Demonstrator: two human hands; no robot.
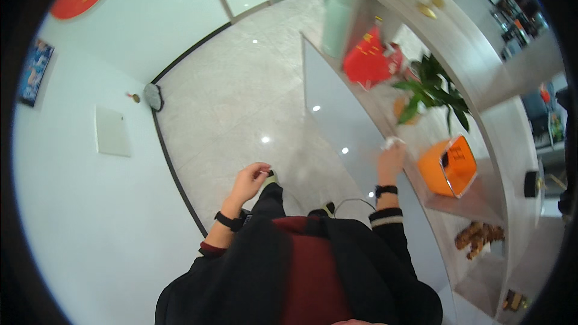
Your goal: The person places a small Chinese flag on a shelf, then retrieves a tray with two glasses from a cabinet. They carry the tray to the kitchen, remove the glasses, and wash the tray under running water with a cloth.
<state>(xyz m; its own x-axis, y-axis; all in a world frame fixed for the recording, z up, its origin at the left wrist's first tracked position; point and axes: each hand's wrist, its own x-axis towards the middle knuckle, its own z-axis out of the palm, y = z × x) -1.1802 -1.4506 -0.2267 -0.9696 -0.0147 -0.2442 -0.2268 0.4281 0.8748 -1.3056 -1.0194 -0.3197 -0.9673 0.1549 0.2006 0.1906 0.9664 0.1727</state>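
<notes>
My right hand [392, 155] is at the front edge of the shelf unit [445, 230], its fingers around a small white crumpled thing [392, 142], perhaps a tissue or cloth; blur hides its kind. Just right of that hand stands an orange bin-like container [437, 169] on the shelf. A green-leaved plant [433, 92] rises beyond it. My left hand [250, 180] hangs over the floor above my foot, fingers loosely curled; whether anything is between them I cannot tell. Both wrists wear black bands.
Farther along the shelf lie a red decorated item [372, 61] and a pale green jug [338, 16]. Nearer is a brown carved piece [478, 237]. The white wall [108, 207] runs along my left, with a grey round object [153, 97] at its foot. Tiled floor [235, 99] lies ahead.
</notes>
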